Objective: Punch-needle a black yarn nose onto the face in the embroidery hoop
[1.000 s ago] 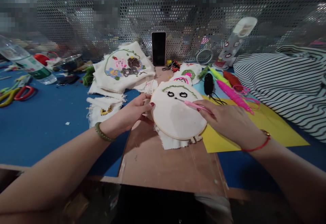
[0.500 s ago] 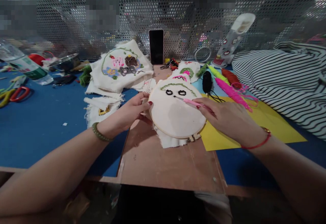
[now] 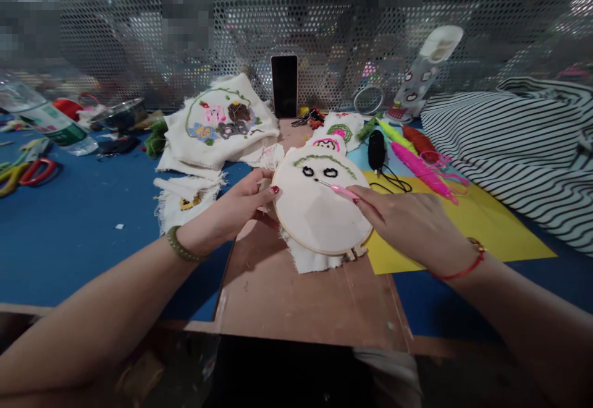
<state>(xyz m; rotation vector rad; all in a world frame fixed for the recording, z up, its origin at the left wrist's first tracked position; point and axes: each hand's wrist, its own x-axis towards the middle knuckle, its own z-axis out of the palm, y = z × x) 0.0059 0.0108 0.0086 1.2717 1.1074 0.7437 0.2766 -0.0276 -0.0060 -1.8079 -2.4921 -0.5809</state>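
At hoop's 9 o'clock, embroidery hoop (image 3: 319, 210) is pinched by left hand (image 3: 234, 210); punch needle (image 3: 340, 191) is gripped closed by right hand (image 3: 412, 225); a loosened left grip risks the hoop shifting and stitches misplaced.

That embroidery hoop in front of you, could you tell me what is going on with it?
The left hand grips the embroidery hoop by its left rim. The right hand holds a pink needle tool, its tip on the stretched white cloth beside two black stitched eyes under a green arc. Finished embroidered cloths lie behind.

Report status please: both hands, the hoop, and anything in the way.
Left hand grips embroidery hoop at its left rim. Right hand holds pink punch needle, tip on cloth beside black stitched eyes. Nothing blocking.
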